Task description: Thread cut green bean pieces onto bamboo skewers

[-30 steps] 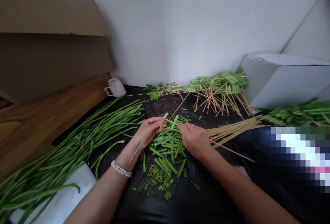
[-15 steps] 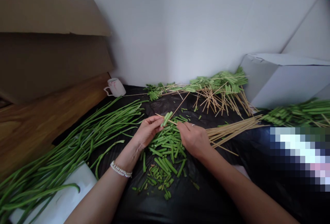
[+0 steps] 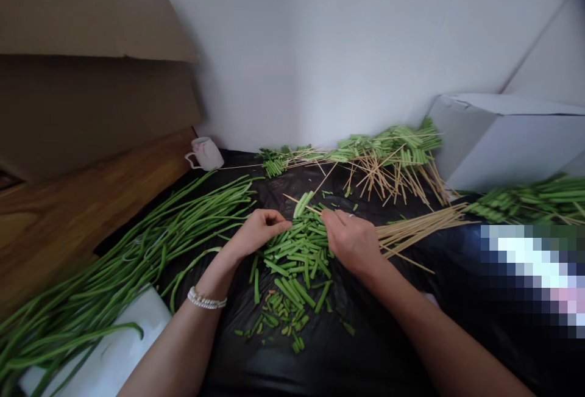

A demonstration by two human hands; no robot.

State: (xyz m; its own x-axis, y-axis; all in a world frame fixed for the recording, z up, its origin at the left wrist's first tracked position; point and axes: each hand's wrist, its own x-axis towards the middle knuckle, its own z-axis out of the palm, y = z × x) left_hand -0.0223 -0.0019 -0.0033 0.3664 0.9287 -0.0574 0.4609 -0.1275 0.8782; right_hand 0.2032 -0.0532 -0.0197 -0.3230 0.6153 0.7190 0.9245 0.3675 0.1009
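Note:
My right hand (image 3: 351,241) pinches a thin wooden skewer (image 3: 292,200), which carries a green bean piece (image 3: 304,203) near its far end. My left hand (image 3: 260,232) rests just left of it, fingers closed and holding nothing I can see. Between and below my hands lies a loose pile of cut green beans (image 3: 297,257) on a black plastic sheet (image 3: 365,336). A pearl bracelet (image 3: 206,299) circles my left wrist.
Long uncut beans (image 3: 137,244) lie to the left, and bare skewers (image 3: 420,229) to the right. Bean-loaded skewers (image 3: 388,153) are heaped at the back beside a white mug (image 3: 204,154), a white box (image 3: 503,141) and a cardboard box (image 3: 91,86).
My left hand has come off the skewer and drawn back to the left. The skewer now sits in my right hand, with the bean piece higher and further right.

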